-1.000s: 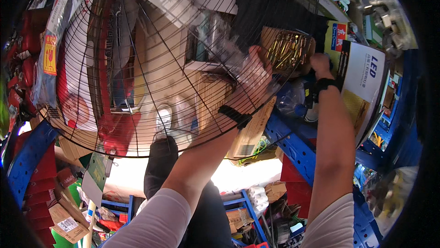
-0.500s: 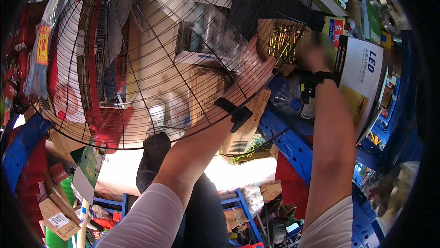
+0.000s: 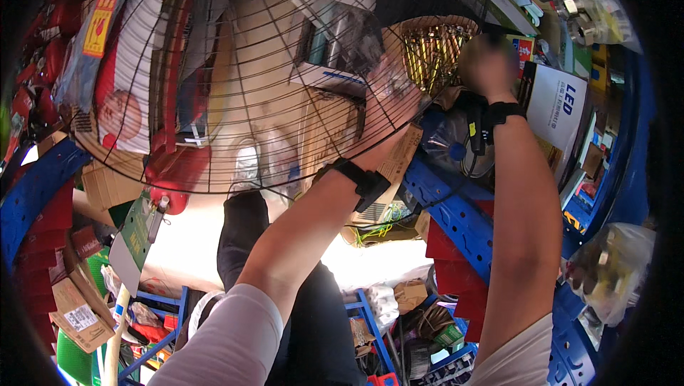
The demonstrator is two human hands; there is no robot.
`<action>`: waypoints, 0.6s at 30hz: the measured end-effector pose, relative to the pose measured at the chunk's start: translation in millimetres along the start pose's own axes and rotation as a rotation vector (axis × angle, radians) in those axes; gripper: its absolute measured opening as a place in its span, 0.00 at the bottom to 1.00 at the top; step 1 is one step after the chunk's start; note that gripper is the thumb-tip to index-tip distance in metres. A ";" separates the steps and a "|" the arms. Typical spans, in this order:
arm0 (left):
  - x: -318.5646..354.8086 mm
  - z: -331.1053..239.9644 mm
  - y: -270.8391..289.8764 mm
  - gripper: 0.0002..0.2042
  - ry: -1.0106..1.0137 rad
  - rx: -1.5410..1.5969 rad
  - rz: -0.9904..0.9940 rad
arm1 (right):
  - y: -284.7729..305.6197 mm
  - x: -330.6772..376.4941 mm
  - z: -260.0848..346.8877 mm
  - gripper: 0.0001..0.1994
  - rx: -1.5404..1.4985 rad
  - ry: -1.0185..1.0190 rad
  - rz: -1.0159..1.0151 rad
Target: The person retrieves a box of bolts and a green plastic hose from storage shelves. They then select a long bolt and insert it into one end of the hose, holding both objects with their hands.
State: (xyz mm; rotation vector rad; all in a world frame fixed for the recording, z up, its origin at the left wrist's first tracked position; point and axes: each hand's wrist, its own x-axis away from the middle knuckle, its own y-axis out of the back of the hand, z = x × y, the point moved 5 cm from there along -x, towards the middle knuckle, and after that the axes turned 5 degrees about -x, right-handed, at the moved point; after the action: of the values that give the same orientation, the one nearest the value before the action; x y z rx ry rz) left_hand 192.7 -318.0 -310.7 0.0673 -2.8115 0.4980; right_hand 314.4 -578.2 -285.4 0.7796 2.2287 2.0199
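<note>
My left hand [image 3: 390,94] is against the left side of an open cardboard box [image 3: 397,42], gripping its edge, seen partly through dark wires. Brass-coloured bolts [image 3: 436,54], long and thin, fill the box. On the box's right side is my right hand [image 3: 491,65]; its fingers are smeared, so their pose is unclear. Both wrists wear black straps. A large domed wire guard [image 3: 203,192], like a fan cover, spans the left and middle, partly in front of my left hand and forearm.
A white and black carton [image 3: 563,104] stands right of my right forearm. Below the bolts lie a clear plastic bottle with a blue cap [image 3: 457,151] and a perforated blue beam [image 3: 449,208]. A red cylinder [image 3: 171,172] sits behind the guard. Metal fittings [image 3: 570,8] fill the upper right.
The view has shifted, so the guard and shelf goods sit differently. The box of bolts has moved slightly up and left with my left hand, and more bolts show.
</note>
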 end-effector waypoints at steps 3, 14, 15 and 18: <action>1.9 -3.2 9.8 0.22 0.066 0.099 0.024 | 3.1 6.0 17.2 0.16 0.139 0.073 0.016; 35.6 -36.3 50.0 0.19 0.098 0.101 -0.148 | 58.5 58.8 93.6 0.12 -0.197 0.236 -0.050; 42.7 -36.1 56.5 0.16 0.238 0.032 -0.102 | 63.1 67.4 102.4 0.12 -0.193 0.234 -0.049; 50.3 -49.0 67.2 0.15 0.381 0.082 -0.013 | 65.9 82.9 112.6 0.14 -0.186 0.176 -0.026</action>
State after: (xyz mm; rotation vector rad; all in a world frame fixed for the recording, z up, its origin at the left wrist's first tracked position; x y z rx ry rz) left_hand 151.4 -237.9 -274.4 0.0058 -2.4182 0.5573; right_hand 303.7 -440.5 -215.8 0.5743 2.0789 2.3233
